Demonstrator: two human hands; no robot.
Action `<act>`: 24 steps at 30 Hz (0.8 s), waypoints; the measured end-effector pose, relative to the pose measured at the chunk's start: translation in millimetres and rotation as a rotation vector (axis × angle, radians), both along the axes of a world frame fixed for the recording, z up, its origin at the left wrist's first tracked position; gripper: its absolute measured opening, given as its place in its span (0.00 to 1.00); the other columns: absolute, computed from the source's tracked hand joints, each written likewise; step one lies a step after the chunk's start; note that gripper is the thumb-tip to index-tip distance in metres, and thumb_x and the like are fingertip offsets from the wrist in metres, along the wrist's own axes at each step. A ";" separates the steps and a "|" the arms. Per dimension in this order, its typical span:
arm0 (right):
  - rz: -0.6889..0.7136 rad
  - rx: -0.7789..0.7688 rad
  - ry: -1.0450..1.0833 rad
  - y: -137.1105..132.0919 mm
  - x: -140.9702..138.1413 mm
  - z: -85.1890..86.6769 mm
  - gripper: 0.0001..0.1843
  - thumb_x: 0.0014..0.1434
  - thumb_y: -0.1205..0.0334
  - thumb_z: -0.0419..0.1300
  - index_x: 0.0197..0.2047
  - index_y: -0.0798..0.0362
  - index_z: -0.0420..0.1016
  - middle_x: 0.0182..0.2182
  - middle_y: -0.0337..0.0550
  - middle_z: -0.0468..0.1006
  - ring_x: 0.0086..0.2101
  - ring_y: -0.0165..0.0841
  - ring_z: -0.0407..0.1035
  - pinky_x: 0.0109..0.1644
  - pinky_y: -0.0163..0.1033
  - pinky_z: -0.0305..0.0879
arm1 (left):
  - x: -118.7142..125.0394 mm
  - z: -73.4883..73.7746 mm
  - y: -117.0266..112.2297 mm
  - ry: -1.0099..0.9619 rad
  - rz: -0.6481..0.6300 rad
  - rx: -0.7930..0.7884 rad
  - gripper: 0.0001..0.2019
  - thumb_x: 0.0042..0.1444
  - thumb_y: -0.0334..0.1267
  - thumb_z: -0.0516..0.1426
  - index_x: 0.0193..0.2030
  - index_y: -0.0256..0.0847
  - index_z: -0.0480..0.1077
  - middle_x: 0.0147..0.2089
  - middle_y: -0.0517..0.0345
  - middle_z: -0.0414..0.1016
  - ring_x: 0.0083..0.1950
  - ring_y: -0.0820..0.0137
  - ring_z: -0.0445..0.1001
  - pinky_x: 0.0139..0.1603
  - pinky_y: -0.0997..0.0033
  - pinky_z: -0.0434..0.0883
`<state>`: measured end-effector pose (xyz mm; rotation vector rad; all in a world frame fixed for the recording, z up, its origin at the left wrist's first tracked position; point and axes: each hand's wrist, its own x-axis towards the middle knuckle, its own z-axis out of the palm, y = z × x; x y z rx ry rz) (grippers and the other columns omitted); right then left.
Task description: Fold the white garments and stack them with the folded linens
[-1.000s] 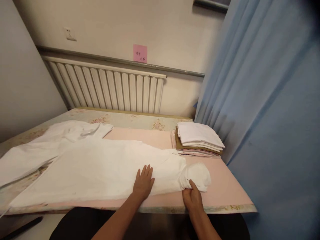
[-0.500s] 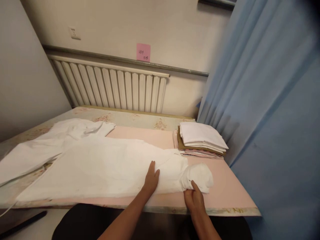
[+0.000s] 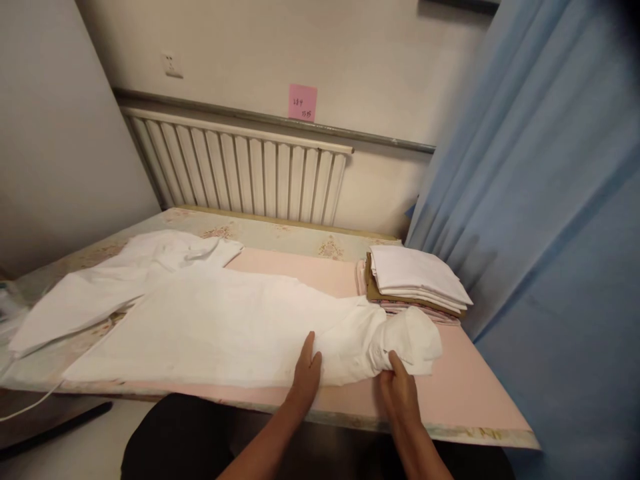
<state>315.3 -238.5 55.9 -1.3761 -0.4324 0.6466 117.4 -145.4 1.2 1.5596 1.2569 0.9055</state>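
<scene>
A long white garment (image 3: 220, 323) lies spread over a pink board (image 3: 460, 393) on the table. Its right end is bunched into a crumpled lump (image 3: 413, 340). My left hand (image 3: 306, 377) rests flat on the garment near the front edge, fingers together and stretched out. My right hand (image 3: 400, 393) sits at the bunched end, thumb and fingers pinching the cloth's lower edge.
A stack of folded cloths (image 3: 415, 280), white over brown and pink, stands at the back right of the board. A blue curtain (image 3: 540, 200) hangs close on the right. A white radiator (image 3: 240, 167) lines the far wall. The flowered table cover (image 3: 280, 233) shows behind.
My left hand slid right along the garment toward the bunched end. The right hand stayed on the lump, which rose slightly. The view shifted left.
</scene>
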 end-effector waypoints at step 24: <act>1.097 0.172 -1.275 67.6 -238.8 -6.9 0.31 0.59 0.63 0.58 0.65 0.59 0.59 0.63 0.56 0.61 0.64 0.47 0.51 0.67 0.56 0.49 | -201.0 52.3 12.7 -0.874 0.619 -0.379 0.33 0.56 0.66 0.44 0.56 0.44 0.67 0.55 0.48 0.75 0.51 0.58 0.76 0.39 0.58 0.77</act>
